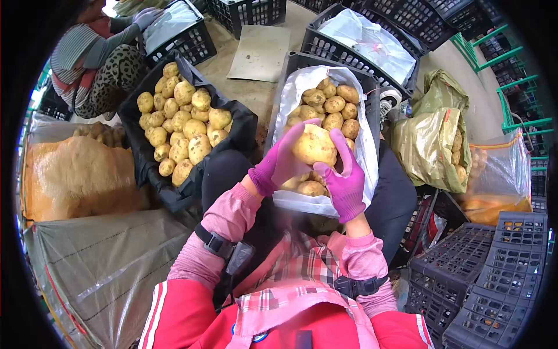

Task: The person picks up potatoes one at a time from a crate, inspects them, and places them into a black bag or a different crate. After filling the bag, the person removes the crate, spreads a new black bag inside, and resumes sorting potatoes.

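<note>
A large pale potato (314, 145) is held between my two gloved hands, above a black crate (372, 87) lined with white plastic (367, 145). My left hand (283, 156), in a pink and purple glove, wraps the potato's left side. On its right side are the fingers of my right hand (346, 179), in a matching glove. More potatoes (334, 104) lie in the lined crate around and beneath the held one. To the left, a container lined with black cloth (241, 119) holds many potatoes (181, 122).
Another person (102, 58) crouches at upper left beside a crate (189, 42). Cardboard (260, 53) lies on the floor ahead. A covered crate (363, 46) stands beyond mine. Sacks (430, 142) and stacked black crates (456, 256) are at right; an orange sack (81, 177) is at left.
</note>
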### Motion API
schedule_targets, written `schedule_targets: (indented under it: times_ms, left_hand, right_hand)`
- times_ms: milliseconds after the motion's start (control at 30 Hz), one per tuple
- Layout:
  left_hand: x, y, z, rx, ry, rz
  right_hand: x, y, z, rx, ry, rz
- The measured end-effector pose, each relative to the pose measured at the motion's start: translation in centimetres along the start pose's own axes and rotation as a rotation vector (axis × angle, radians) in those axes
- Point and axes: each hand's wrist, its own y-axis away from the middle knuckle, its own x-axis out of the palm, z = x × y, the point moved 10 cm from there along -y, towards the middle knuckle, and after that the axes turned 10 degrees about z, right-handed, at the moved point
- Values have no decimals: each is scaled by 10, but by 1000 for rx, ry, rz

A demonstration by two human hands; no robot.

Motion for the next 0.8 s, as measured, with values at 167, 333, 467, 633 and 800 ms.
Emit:
schedule_targets:
  times_ms: [167, 333, 467, 633, 800]
  left_hand:
    - [14, 7, -18, 92, 176, 78]
    - [-68, 56, -96, 263, -301, -166]
    - [-207, 115, -124, -106, -486, -669]
    - [-263, 113, -102, -139, -1575, -441]
    - [-299, 107, -73, -185, -1585, -499]
  right_hand:
    - [-7, -5, 6, 15, -166, 60]
    - [-13, 8, -27, 163, -206, -7]
    - [-23, 27, -60, 348, -332, -29]
    - [-20, 31, -56, 282, -205, 38]
    - [-29, 36, -59, 281, -145, 63]
